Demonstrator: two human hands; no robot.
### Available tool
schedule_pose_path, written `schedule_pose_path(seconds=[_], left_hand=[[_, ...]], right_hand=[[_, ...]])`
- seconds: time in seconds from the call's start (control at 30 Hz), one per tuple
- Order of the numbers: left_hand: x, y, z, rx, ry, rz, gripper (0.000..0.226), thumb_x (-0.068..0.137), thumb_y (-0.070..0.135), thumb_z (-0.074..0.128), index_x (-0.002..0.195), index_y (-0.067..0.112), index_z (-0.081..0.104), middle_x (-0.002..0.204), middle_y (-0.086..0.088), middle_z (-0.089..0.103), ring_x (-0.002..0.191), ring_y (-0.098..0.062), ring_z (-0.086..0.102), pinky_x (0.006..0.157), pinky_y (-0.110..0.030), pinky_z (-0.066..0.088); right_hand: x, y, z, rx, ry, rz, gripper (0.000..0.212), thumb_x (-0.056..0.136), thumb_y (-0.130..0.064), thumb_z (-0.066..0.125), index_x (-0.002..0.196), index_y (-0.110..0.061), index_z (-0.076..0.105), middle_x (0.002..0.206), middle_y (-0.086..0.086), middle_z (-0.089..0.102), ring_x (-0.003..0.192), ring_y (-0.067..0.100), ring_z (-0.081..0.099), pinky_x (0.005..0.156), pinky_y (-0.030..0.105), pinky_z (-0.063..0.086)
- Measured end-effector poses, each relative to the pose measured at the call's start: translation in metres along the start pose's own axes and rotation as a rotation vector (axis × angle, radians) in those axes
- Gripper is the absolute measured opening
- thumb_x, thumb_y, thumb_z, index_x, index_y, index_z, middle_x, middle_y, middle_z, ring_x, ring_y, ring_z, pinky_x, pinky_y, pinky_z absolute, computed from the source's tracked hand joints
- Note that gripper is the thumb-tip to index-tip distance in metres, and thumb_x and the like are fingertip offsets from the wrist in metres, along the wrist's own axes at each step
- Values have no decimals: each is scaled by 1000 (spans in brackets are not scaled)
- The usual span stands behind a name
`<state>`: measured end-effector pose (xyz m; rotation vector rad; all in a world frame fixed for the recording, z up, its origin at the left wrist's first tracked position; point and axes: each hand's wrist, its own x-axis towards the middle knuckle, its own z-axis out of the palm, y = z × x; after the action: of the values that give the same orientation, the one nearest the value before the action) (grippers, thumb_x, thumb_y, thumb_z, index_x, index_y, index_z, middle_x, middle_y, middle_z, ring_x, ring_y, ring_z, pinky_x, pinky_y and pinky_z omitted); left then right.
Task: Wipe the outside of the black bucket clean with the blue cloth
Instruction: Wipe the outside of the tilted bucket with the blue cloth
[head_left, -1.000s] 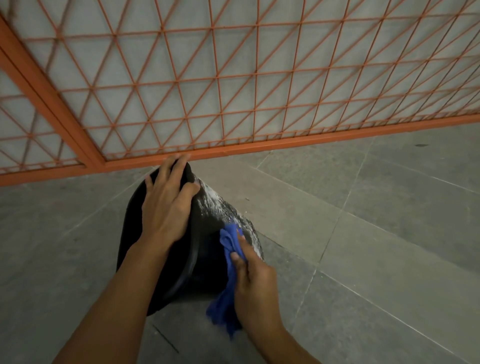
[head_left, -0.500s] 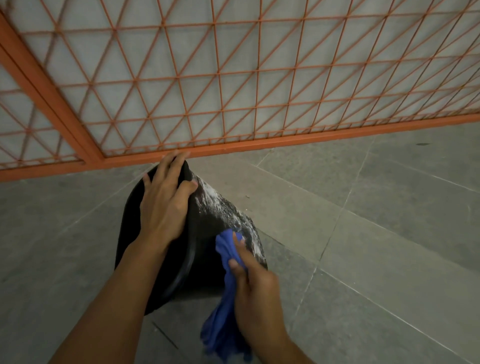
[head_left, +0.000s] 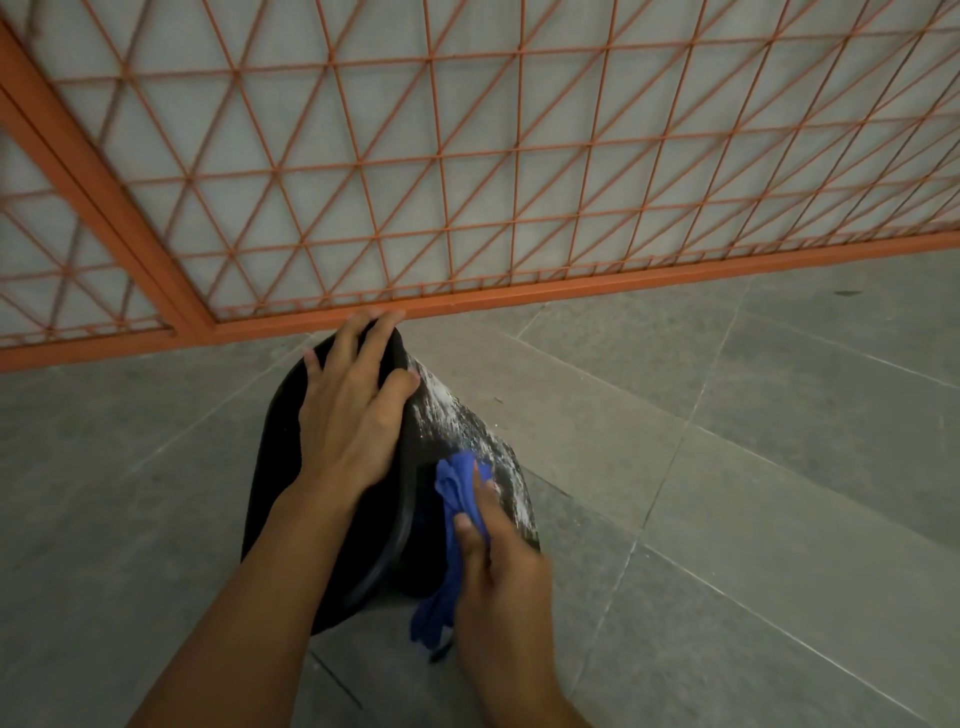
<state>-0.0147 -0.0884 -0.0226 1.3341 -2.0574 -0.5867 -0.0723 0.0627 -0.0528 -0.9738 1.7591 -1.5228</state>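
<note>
At ten o'clock an orange post (head_left: 104, 192) of the grille (head_left: 467, 156) slants down to the grey floor (head_left: 753, 493). Our left hand (head_left: 353, 415) lies on the bucket (head_left: 275, 467), fingers nearly straight and a little apart over its rim at twelve o'clock of the bucket, thumb out toward two o'clock; it presses on the bucket and clamps nothing. The bucket lies tipped on its side on the floor at the middle of our view, just below the grille's bottom rail (head_left: 571, 291), its mouth toward nine o'clock. Its outer wall, at three o'clock of our left hand, carries white smears. Our right hand (head_left: 498, 566), at five o'clock of the left, has its fingers curled on the cloth (head_left: 457, 483) and presses it to that wall. The cloth's loose end hangs at six o'clock, near the floor. Floor tiles run on toward three o'clock.
</note>
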Motion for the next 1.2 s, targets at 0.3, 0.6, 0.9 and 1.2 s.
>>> schedule_pose_path(seconds=[0.3, 0.6, 0.9, 1.2], left_hand=[[1, -1, -2, -17, 24, -7, 69, 72, 44, 37, 140, 33, 41, 147, 7, 36, 132, -25, 30, 114, -51, 16], [2, -7, 0, -48, 39, 26, 77, 66, 53, 30, 138, 29, 44, 145, 5, 38, 134, -23, 33, 114, -52, 15], [3, -15, 1, -89, 8, 4, 83, 64, 56, 27, 143, 31, 36, 155, 8, 25, 144, -12, 17, 119, -45, 2], [0, -9, 2, -161, -53, 2, 73, 73, 37, 37, 146, 31, 28, 159, 11, 12, 146, -3, 6, 116, -41, -7]], right_hand=[[2, 8, 0, -11, 32, 19, 47, 91, -5, 48, 126, -34, 36, 122, -4, 56, 107, -23, 40, 78, -9, 31], [9, 12, -1, 5, -5, 49, 39, 93, -11, 47, 130, -24, 45, 116, 3, 64, 105, -13, 46, 68, -8, 33], [6, 7, 6, 43, -46, -88, 42, 90, -23, 48, 118, -52, 37, 126, -31, 49, 122, -7, 41, 99, 4, 33], [-1, 9, 4, 55, -68, -175, 54, 86, -21, 51, 114, -64, 34, 125, -41, 37, 124, -14, 34, 96, -2, 27]])
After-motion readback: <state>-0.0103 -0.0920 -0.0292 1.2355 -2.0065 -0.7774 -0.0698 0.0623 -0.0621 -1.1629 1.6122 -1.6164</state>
